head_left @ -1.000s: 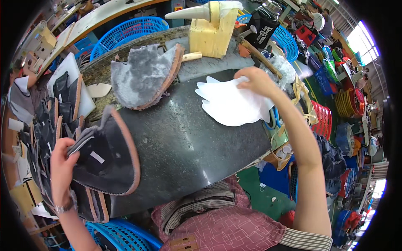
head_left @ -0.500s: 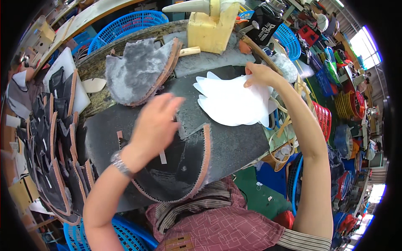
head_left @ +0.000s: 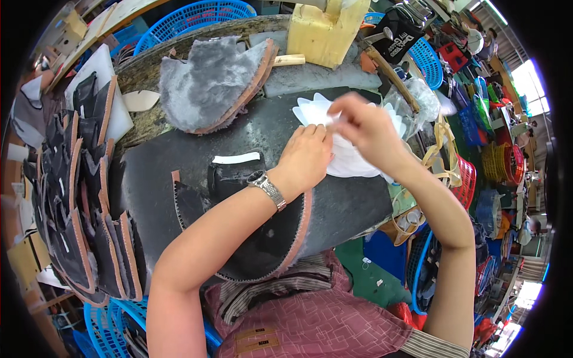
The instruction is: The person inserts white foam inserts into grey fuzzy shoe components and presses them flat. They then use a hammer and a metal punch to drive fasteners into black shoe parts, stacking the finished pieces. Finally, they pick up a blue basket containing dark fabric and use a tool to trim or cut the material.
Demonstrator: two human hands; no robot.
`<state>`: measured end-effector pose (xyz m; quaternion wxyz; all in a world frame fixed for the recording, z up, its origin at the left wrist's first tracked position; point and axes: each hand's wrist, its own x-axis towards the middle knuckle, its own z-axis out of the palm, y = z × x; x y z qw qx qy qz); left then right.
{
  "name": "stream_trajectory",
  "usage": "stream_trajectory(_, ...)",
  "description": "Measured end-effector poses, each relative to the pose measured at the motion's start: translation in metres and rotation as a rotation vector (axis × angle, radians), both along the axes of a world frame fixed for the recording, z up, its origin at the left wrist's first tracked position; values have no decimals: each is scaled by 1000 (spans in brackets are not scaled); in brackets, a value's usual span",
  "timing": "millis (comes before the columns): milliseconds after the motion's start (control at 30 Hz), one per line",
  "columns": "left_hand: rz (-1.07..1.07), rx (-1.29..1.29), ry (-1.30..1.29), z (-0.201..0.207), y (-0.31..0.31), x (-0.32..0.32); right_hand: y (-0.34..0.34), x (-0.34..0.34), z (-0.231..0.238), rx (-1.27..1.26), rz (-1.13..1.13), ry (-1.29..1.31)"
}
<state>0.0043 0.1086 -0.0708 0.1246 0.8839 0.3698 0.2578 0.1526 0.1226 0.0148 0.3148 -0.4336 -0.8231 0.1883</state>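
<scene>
A fanned stack of thin white cut-out sheets lies on the dark work board. My left hand, with a metal wristwatch, is at the stack's left edge, fingers closed together on it. Above the sheets, my right hand has bent fingers close to the left fingertips; motion smears them, and whatever they hold is hidden. Beneath my left forearm is a curved black piece with a pinkish, zigzag-stitched border, partly covered. A white strip lies across its upper flap.
Grey furry pieces with pinkish borders lie at the far left of the dark board. Many black pieces are piled at left. A yellowish block stands behind; a blue basket sits below left.
My left hand has moved right, from over the black piece to the white sheets. My right hand has come down and left from the stack's far right edge, over its middle.
</scene>
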Motion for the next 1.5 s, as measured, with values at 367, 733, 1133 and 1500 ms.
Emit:
stream_trajectory(367,-288,-1513,-1478,70,-20,-136,-39,-11,54,-485,-123,411)
stream_trajectory(733,482,-979,-366,63,-146,-203,-118,-79,-10,-1102,46,60)
stream_trajectory(1133,418,-312,149,49,-149,-198,-139,-80,-30,-165,234,-479)
stream_trajectory(1500,465,-772,-571,42,-71,-167,-50,-98,-34,-805,-88,-33)
